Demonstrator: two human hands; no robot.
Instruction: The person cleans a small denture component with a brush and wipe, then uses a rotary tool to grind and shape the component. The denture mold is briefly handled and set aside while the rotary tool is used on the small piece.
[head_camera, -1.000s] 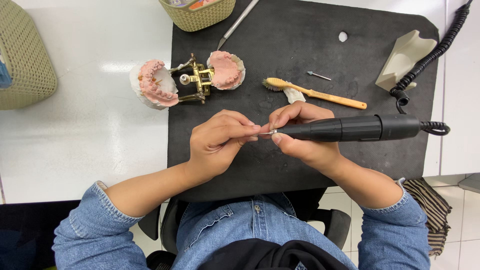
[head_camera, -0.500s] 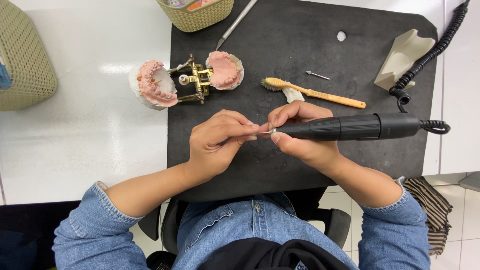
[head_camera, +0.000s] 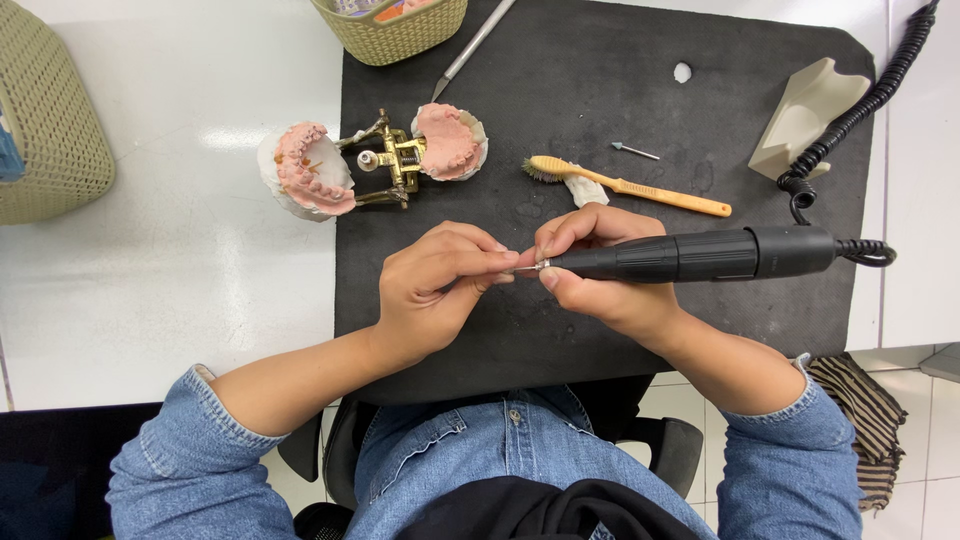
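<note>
Nothing has shifted since the earlier frames: the right hand (head_camera: 610, 285) stays closed around the black handpiece (head_camera: 700, 255) above the dark mat (head_camera: 600, 110) on the bench, while left hand (head_camera: 440, 285) fingers pinch its metal tip. A green woven basket (head_camera: 395, 30) sits at the mat's far edge.

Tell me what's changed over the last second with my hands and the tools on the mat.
Nothing has visibly changed. The right hand still grips the black rotary handpiece, and the left hand still pinches at its metal tip. The hinged dental model, orange-handled brush, loose bur and black mat lie where they were.
</note>
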